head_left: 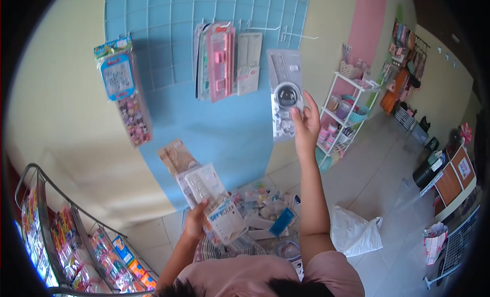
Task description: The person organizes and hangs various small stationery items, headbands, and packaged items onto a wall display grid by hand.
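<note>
My right hand (306, 124) is raised and closed on the edge of a tall grey blister pack (286, 72) with a round dark piece in its middle. Lower down, my left hand (196, 219) grips several flat packs (206, 187), one of them printed "SET RULER". A white wire grid (163, 21) hangs on the blue wall panel. From its hooks hang a pink stationery pack (221, 62), a white pack (249, 62) beside it and, at the left, a blue-framed pack (118, 76) above a pack of small coloured figures. The grey pack is near a bare hook.
Below my hands, loose packs and a blue box (282, 223) lie on the floor near a white plastic bag (356, 230). A white shelf (352, 82) stands at the right, a curved display rack (76, 207) at the lower left. Farther right is a brown-panelled stand (456, 177).
</note>
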`<state>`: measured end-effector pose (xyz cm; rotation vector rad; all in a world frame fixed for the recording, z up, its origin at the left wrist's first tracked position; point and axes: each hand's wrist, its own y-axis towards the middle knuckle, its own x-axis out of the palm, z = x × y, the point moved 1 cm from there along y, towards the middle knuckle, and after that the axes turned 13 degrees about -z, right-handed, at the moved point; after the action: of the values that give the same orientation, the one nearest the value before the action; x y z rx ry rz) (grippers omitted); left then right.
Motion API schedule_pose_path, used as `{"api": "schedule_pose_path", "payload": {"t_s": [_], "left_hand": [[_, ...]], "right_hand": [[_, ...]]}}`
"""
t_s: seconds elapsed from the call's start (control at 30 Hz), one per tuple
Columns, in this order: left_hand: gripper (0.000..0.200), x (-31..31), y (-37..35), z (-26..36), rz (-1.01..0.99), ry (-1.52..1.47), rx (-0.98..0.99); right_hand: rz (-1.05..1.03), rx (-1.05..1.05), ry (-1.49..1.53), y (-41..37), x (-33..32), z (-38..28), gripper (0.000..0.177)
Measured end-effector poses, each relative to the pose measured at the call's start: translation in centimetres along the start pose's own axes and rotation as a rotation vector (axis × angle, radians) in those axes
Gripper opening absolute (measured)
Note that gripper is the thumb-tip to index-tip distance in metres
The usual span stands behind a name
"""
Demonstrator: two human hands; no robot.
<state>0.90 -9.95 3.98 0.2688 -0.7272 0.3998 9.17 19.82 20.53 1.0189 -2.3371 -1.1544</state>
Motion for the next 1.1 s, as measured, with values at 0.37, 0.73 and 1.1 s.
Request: {"api": "schedule_pose_path", "payload": {"t_s": [0.37,0.73,1.1], "left_hand": [[0.046,-0.8,-0.7,-1.4,0.119,-0.071,0.024],[0.049,-1.8,-1.1,-1.7,0.098,-0.025,0.001],[0.055,1.3,-0.1,0.6,0.169,0.123,0.019]], "right_hand": [[0.045,-0.063,-0.008,5.6,1.3,0.0,0.046],[0.026,-0.024,0.055,4.7,1.9,2.1,0.046],[0.119,-0.035,-0.552,6.4,5.5,10.4,0.046]]}}
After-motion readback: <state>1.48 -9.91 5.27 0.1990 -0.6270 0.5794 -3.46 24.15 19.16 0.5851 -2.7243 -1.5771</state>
